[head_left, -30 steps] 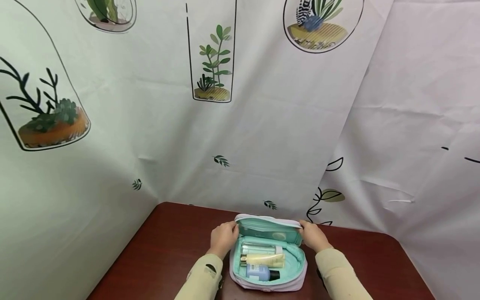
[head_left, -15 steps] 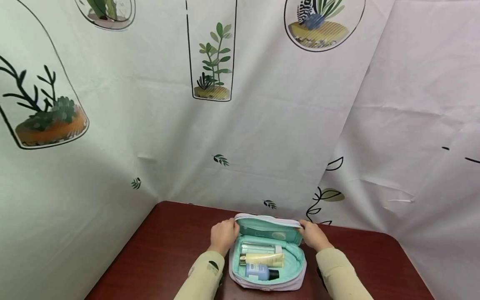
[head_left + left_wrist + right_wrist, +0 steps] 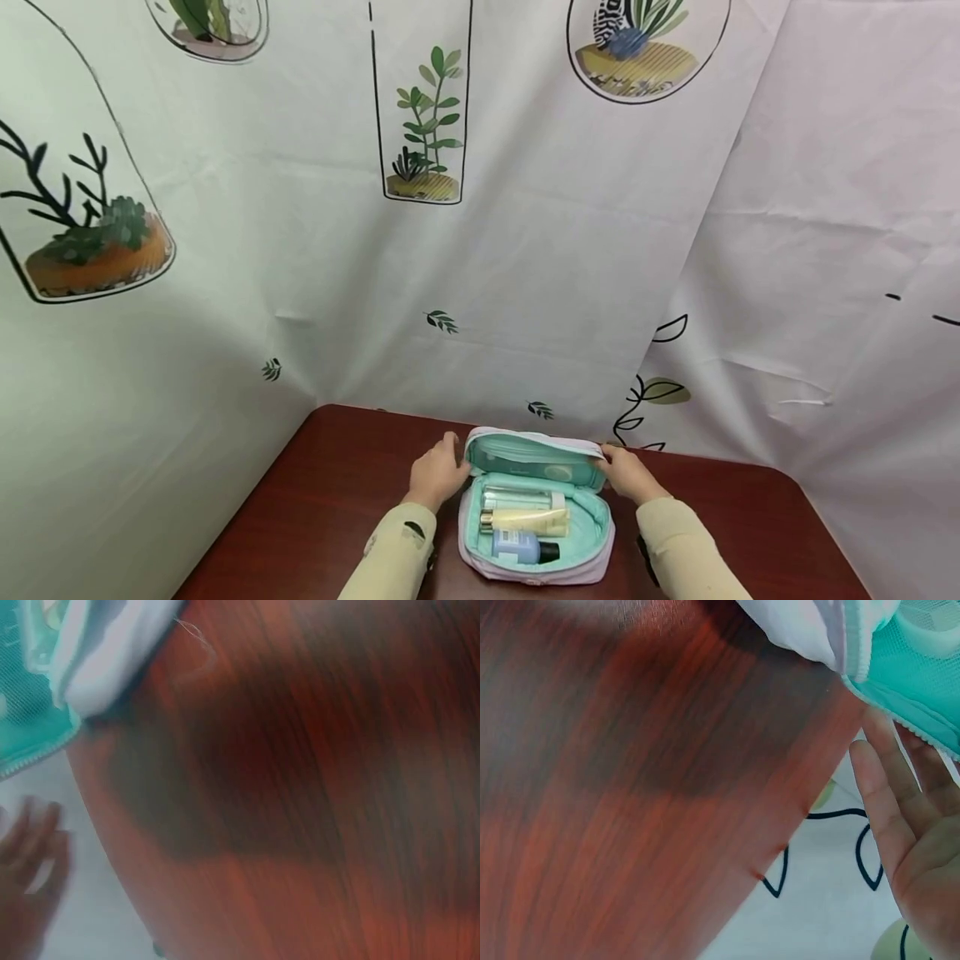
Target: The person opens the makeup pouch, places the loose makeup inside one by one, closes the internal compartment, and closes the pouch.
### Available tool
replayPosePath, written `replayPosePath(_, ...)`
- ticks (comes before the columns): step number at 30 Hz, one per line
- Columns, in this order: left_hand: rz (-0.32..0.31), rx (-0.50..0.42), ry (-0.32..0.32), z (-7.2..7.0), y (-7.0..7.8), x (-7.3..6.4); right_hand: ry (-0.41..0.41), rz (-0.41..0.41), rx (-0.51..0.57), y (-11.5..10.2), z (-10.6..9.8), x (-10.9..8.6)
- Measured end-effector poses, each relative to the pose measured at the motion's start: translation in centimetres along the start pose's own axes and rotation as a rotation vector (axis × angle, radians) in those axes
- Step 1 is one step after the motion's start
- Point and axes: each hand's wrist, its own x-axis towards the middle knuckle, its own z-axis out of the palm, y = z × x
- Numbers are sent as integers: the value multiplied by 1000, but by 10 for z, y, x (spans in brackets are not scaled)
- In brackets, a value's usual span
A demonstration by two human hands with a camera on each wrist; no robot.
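Note:
An unzipped toiletry bag (image 3: 592, 572), pale pink outside and teal inside, lies on the table with its lid (image 3: 536, 457) raised at the back. Inside are a clear bottle (image 3: 516, 498) with a white cap, a yellow tube (image 3: 534, 522) with a gold cap and a blue bottle (image 3: 514, 547) with a black cap. My left hand (image 3: 437, 477) is beside the lid's left end, fingers spread and holding nothing; it blurs in the left wrist view. My right hand (image 3: 628, 475) touches the lid's right end, its fingers fairly straight along the zipper edge in the right wrist view.
The dark red wooden table (image 3: 315, 500) has rounded far corners. Behind it hangs a white cloth (image 3: 555, 250) printed with plants and leaves, which also covers the left side. A white round thing (image 3: 934, 630) shows behind the lid's mesh.
My left hand has let go of the lid's left end and moved slightly left, fingers spreading. My right hand stays at the lid's right end, and the bag has barely shifted.

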Motion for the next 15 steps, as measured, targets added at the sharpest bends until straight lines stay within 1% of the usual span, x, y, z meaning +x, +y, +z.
replayPosePath(3, -73, -62, -128, 6, 0, 0, -19, 5, -5, 7, 5, -2)
replayPosePath(4, -89, -97, -166, 7, 0, 0, -34, 17, -2, 9, 6, -2)
replayPosePath(6, -102, -177, -217, 9, 1, 0, -53, 38, -3, 13, 8, -4)
replayPosePath(8, -110, -268, -241, 9, 0, 0, -63, 56, 10, 15, 9, -6)
replayPosePath(9, -117, -323, -245, 9, 0, 0, -64, 68, 29, 15, 8, -6)
replayPosePath(10, -122, -381, -245, 9, 0, 1, -62, 62, 42, 16, 8, -7)
replayPosePath(12, -119, -470, -233, 9, -1, 2, -42, 46, 59, 16, 7, -7)
replayPosePath(15, -117, -573, -210, 8, 0, 7, -11, 10, 143, 16, 1, -6)
